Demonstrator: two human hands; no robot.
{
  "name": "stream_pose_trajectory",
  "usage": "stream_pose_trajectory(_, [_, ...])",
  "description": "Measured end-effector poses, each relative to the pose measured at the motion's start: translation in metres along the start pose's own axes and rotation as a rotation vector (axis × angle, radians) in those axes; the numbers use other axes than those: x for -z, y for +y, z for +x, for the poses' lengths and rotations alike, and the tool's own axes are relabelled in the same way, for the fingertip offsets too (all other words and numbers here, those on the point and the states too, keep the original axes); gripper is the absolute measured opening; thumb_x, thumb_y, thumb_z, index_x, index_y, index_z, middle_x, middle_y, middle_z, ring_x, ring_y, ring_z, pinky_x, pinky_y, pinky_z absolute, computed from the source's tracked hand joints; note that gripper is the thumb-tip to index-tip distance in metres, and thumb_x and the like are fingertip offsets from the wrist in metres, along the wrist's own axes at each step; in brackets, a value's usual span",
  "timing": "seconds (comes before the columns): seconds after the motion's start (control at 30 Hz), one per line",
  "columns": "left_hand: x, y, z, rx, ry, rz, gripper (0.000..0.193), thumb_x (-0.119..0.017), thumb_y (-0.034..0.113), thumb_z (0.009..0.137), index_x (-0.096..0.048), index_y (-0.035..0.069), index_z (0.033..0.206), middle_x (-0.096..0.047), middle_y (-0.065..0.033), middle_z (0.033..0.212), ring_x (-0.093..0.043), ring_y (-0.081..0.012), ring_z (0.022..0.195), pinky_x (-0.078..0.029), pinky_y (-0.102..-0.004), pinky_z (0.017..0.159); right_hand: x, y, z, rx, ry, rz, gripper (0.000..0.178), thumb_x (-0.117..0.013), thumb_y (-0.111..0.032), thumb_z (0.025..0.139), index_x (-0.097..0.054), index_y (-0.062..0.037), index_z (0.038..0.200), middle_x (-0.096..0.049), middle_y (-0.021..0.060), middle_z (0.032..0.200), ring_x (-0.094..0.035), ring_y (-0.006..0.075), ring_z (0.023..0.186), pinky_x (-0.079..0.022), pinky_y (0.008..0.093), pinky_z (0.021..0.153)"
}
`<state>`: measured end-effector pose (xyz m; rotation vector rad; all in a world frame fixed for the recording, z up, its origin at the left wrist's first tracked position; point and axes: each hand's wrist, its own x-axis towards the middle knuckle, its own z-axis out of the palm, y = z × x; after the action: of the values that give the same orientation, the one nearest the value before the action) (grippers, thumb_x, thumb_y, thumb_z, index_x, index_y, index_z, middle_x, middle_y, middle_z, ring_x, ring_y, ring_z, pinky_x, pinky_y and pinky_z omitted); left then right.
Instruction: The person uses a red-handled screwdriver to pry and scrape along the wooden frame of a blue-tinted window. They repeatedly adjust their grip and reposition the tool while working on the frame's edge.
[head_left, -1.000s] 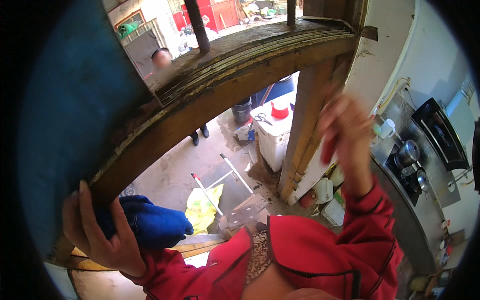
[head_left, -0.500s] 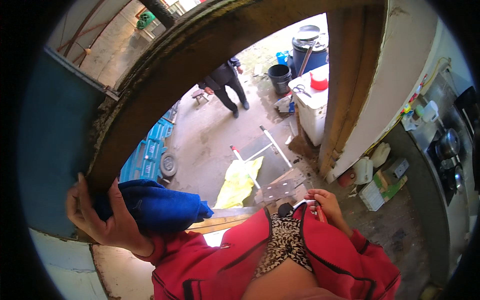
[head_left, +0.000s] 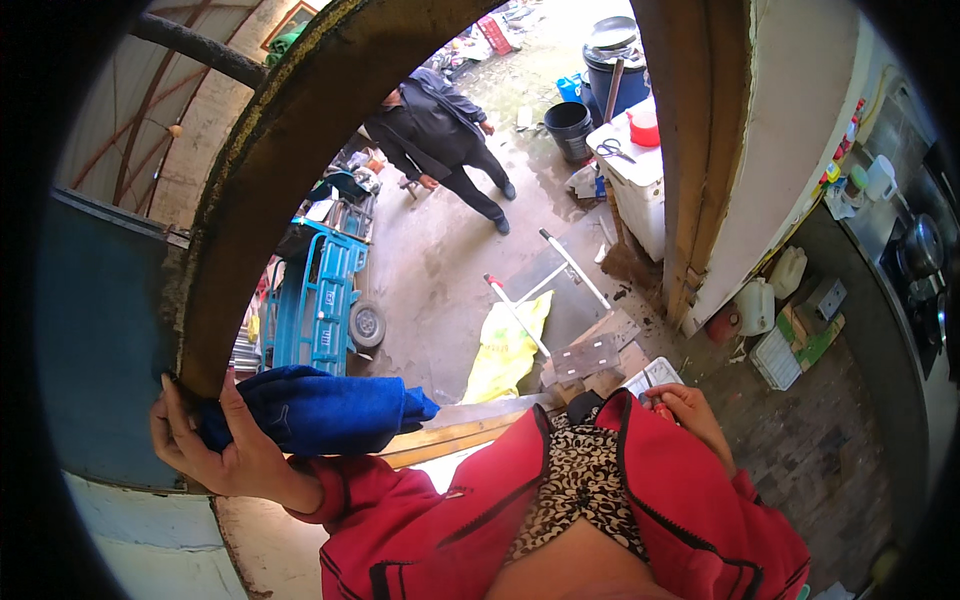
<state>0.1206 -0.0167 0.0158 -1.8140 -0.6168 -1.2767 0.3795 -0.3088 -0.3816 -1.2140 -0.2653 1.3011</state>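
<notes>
My left hand (head_left: 225, 450) is at the lower left, with its fingers and thumb curled about a folded blue cloth (head_left: 325, 410). Its fingertips rest against the dark wooden door frame (head_left: 215, 270), and the cloth stretches out to the right above my red sleeve. In front of my jacket on the right, my right hand (head_left: 690, 410) is closed around a small red-handled tool (head_left: 660, 408) with a thin metal shaft. The fingers cover part of it, so its exact kind is unclear.
Through the doorway, a person in dark clothes (head_left: 440, 135) stands beside a blue cargo tricycle (head_left: 325, 300). A yellow sack (head_left: 505, 345) and a white-legged frame (head_left: 575, 270) lie near the threshold. Scissors (head_left: 613, 150) rest on a white cabinet (head_left: 640, 195). Right, a stove counter holds a pan (head_left: 918, 247).
The view has shifted, bringing more of the tricycle and yard into sight. The person outside shows more fully. Both my hands keep their grips; the tool's metal shaft now points more upward.
</notes>
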Motion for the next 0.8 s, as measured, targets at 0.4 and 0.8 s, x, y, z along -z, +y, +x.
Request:
stream_pose_trajectory(0.4, [-0.001,0.0,-0.007,0.073,0.014,-0.064,0.047,-0.086,0.023,0.084,-0.074,0.007,0.126,-0.06,-0.0085,0.116,-0.062,-0.0197,0.107,-0.059,-0.0319,0.087,-0.011,-0.015,-0.01,0.242,0.14,-0.626,0.036,-0.072,-0.015,0.093,-0.062,-0.0027,0.125,-0.073,0.0186,0.102,-0.073,0.0253,0.087,-0.057,0.0363,0.076])
stream_pose_trajectory(0.8, [-0.002,0.004,-0.001,0.083,-0.019,0.011,0.045,-0.087,0.013,0.082,-0.072,0.004,0.125,-0.059,-0.0101,0.12,-0.065,-0.0221,0.107,-0.059,-0.0336,0.094,0.018,-0.182,-0.003,0.713,0.413,-0.574,0.034,-0.072,-0.031,0.097,-0.071,0.003,0.093,-0.07,0.0103,0.097,-0.067,0.0192,0.082,-0.052,0.034,0.071])
